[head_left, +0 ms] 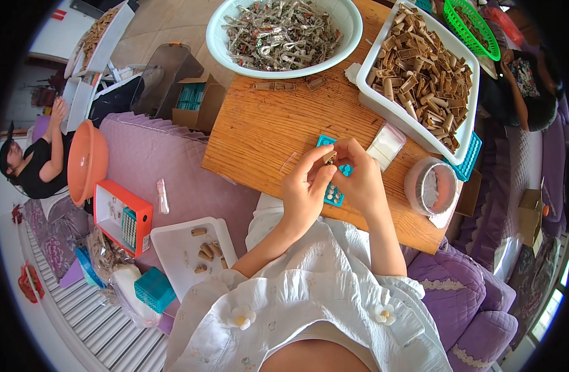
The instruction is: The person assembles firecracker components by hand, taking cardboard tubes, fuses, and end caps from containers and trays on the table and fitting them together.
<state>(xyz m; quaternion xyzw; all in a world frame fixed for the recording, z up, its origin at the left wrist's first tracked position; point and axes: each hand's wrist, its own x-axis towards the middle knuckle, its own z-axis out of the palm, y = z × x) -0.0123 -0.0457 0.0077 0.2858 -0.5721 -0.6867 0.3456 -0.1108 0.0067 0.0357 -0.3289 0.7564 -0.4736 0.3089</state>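
Note:
Over the wooden table (253, 136), my left hand (304, 189) and my right hand (362, 180) meet with fingertips pinched together. Between them is a small brown trough-shaped piece (329, 158), partly hidden by the fingers. Both hands grip it. Beneath them lies a narrow teal tray (325, 141); small round silvery parts (331, 193) sit in its near end. The hands cover the tray's middle. Just right of my right hand is a stack of pale slips or a clear packet (387, 147).
A white bin (371, 93) of brown pieces stands far right, a pale basin (216, 37) of metal clips at the back. A clear round tub (430, 186) is at right. On my left are a white tray (173, 248), a red-orange box (114, 232) and a seated person (39, 161).

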